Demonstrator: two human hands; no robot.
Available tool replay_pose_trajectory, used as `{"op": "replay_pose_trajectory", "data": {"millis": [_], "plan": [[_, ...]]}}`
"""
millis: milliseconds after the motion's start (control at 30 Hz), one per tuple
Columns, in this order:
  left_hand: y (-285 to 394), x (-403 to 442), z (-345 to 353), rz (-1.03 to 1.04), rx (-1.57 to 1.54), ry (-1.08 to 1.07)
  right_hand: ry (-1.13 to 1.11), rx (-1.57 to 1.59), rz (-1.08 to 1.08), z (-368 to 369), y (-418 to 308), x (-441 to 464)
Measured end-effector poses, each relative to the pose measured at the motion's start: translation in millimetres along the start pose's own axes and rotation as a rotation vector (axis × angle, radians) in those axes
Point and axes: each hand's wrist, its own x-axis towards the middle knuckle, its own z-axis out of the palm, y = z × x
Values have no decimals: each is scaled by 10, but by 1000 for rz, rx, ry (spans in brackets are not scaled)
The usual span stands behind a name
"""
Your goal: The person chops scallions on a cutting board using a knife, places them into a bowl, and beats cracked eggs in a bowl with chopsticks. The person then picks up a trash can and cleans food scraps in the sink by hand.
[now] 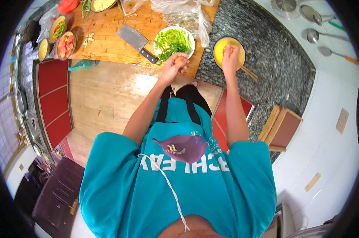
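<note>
My left hand (172, 67) is closed around a brown egg (180, 60), just off the near rim of a white bowl (193, 46). That bowl holds chopped green vegetables (171, 41). Over a rimmed bowl of yellow liquid (219, 61), which looks like beaten egg, my right hand (230, 59) has its fingers pinched together. Whatever they hold is too small to make out. Wooden chopsticks (249, 73) lean out of this bowl toward the lower right. Left of the white bowl, a cleaver (134, 38) lies flat, its black handle near my left hand.
The wooden board (108, 49) also carries peeled garlic cloves (88, 39), a bowl of cut tomato (66, 45), a bowl of chopped peppers (58, 28) and plastic bags (183, 16). Ladles (313, 36) hang along the right wall. A wooden block (280, 129) stands on the dark stone counter (267, 43).
</note>
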Motion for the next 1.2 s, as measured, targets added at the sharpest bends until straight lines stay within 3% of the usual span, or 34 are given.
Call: {"op": "replay_pose_trajectory", "data": {"millis": [33, 133, 167, 267, 533, 600, 700, 733, 800, 833, 867, 967, 1000, 1067, 1133, 1167, 1200], "plan": [[-17, -10, -16, -14, -1, -21, 18, -11, 14, -6, 45, -61], [96, 92, -48, -47, 18, -102, 87, 464, 199, 104, 139, -89], [122, 112, -41, -50, 42, -95, 115, 461, 208, 99, 186, -108], [64, 162, -5, -77, 81, -93, 273, 1040, 375, -35, 29, -210], [-57, 206, 421, -99, 216, -266, 290, 844, 341, -504, 681, -674], [-162, 168, 530, -151, 217, -254, 297, 725, 464, -532, 950, -730], [-406, 122, 742, -204, 141, -234, 256, 83, 281, -508, 1525, -661], [-478, 129, 830, -195, 146, -217, 242, 95, 275, -560, 1523, -603], [-634, 95, 980, -195, 161, -132, 187, -104, 61, -643, 1483, -551], [-700, 82, 1060, -184, 201, -108, 122, 12, 212, -775, 1297, -495], [-765, 76, 1145, -179, 210, -96, 114, 25, 210, -796, 1417, -478], [-1006, 32, 1361, -228, 219, -9, 122, -524, -72, -844, 1757, -529], [-1089, 21, 1411, -232, 223, 0, 113, -517, -70, -902, 1762, -611], [-1268, 68, 1493, -277, 307, 46, 21, -152, -174, -1085, 1602, -757], [-1463, 151, 1543, -303, 345, 7, -206, 145, -185, -1207, 1305, -947], [-1528, 172, 1605, -252, 490, 21, -202, -167, -287, -1291, 1160, -1020], [-1593, 206, 1651, -199, 636, 29, -193, -168, -276, -1248, 1200, -1047]]}}
